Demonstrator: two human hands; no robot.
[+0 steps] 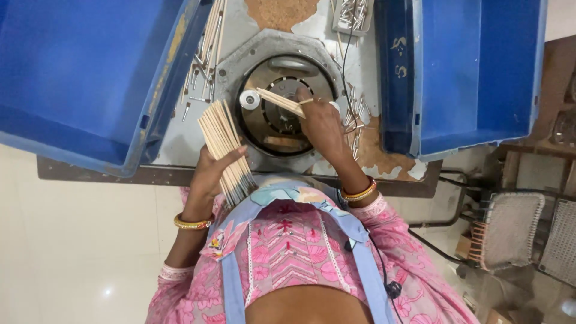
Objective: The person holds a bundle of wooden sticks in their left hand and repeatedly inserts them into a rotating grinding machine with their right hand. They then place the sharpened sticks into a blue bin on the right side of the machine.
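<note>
My left hand [211,174] grips a thick bundle of thin pale wooden sticks [223,138], fanned upward at the bench's front edge. My right hand [321,126] holds a few of the same sticks [279,101], their tips lying over the round metal machine plate [282,129], close to a small white roller [249,99] on its left rim. Both wrists wear gold bangles.
A large blue plastic crate [90,72] sits on the left and another blue crate [468,72] on the right. Loose sticks and small metal pins [201,66] lie scattered on the worn bench; a tray of pins [353,15] stands at the back. Woven chairs [510,231] are at right.
</note>
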